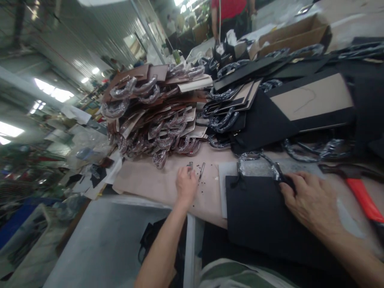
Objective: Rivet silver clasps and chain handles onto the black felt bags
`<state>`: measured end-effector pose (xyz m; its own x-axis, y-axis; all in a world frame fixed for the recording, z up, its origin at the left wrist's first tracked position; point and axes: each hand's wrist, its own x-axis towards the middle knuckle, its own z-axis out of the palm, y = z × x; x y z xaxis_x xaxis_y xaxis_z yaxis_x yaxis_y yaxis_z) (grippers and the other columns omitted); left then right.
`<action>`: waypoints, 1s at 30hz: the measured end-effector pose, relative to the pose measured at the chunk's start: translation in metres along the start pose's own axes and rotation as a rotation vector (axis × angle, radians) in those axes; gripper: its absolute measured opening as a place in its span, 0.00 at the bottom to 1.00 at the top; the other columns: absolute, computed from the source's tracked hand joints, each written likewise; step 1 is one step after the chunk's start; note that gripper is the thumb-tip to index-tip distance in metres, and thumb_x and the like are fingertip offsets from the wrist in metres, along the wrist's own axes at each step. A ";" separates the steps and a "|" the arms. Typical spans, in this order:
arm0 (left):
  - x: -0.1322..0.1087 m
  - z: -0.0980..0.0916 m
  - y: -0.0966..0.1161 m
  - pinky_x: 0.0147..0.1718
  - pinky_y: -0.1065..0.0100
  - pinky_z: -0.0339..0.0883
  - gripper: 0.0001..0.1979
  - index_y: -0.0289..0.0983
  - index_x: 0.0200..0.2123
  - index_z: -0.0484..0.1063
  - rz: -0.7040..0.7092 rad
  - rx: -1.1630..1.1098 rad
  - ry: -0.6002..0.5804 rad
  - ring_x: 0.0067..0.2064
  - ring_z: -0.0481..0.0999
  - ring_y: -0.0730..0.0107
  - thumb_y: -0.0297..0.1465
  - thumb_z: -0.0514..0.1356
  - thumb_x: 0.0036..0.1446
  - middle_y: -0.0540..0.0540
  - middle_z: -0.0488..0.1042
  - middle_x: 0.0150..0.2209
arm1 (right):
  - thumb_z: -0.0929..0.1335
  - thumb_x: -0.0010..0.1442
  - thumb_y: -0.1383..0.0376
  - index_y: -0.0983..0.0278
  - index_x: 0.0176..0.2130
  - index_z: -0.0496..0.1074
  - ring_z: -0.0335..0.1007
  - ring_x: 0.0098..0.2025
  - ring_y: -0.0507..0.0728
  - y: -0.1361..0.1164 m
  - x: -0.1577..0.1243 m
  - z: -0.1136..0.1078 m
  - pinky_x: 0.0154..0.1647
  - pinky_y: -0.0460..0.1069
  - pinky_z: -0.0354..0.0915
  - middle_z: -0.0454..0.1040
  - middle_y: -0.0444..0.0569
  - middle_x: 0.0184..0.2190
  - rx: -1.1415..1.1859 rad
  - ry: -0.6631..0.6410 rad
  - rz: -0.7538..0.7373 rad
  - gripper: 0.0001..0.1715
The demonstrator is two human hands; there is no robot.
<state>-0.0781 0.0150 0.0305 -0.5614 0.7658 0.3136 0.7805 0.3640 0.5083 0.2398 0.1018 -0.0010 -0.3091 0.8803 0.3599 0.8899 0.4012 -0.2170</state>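
A flat black bag panel (258, 208) lies on a pale board (223, 172) at the table's front. Its looped handle (261, 155), wrapped in clear plastic, stands up along the far edge. My right hand (313, 200) pinches the handle's right end between thumb and fingers. Farther left, my left hand (186, 186) rests on the brown table covering with its fingers curled together. A small metal piece (191, 164) shows right at those fingertips; whether it is gripped I cannot tell. Just right of them lie a thin metal rod (202, 172) and several tiny dark bits.
Stacked brown panels with wrapped handles (162, 116) rise behind my left hand, black ones (267, 120) behind my right. A hammer with a red grip (364, 198) lies at the right. Below my left arm stands a pale bin (99, 236). A person in red (229, 10) stands beyond.
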 end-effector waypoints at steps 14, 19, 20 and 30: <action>0.081 -0.012 -0.068 0.29 0.67 0.61 0.08 0.38 0.22 0.70 -0.221 0.552 -0.701 0.32 0.77 0.58 0.33 0.64 0.49 0.45 0.74 0.22 | 0.64 0.67 0.61 0.65 0.47 0.74 0.63 0.49 0.66 -0.011 -0.005 -0.011 0.54 0.60 0.61 0.72 0.58 0.48 0.046 0.002 0.080 0.15; 0.077 -0.025 -0.079 0.28 0.66 0.65 0.09 0.39 0.20 0.67 -0.251 0.431 -0.580 0.30 0.77 0.58 0.32 0.63 0.48 0.48 0.69 0.18 | 0.64 0.66 0.61 0.65 0.47 0.74 0.63 0.50 0.66 -0.013 -0.006 -0.012 0.54 0.60 0.61 0.72 0.58 0.48 0.062 0.002 0.088 0.14; 0.075 -0.029 -0.082 0.28 0.66 0.66 0.09 0.38 0.21 0.67 -0.303 0.321 -0.522 0.29 0.76 0.59 0.33 0.63 0.48 0.49 0.68 0.18 | 0.65 0.66 0.61 0.65 0.47 0.74 0.63 0.50 0.66 -0.013 -0.006 -0.013 0.54 0.60 0.61 0.72 0.57 0.48 0.069 0.004 0.089 0.14; 0.010 -0.024 -0.021 0.31 0.68 0.78 0.19 0.34 0.33 0.70 -0.478 -0.916 -0.188 0.30 0.80 0.68 0.39 0.70 0.44 0.48 0.79 0.30 | 0.64 0.66 0.61 0.63 0.47 0.73 0.64 0.50 0.66 -0.012 -0.005 -0.011 0.54 0.61 0.61 0.72 0.57 0.49 0.079 -0.008 0.090 0.13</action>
<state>-0.1067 0.0020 0.0423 -0.6433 0.7467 -0.1690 -0.0614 0.1697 0.9836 0.2349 0.0896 0.0098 -0.2317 0.9158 0.3281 0.8851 0.3385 -0.3196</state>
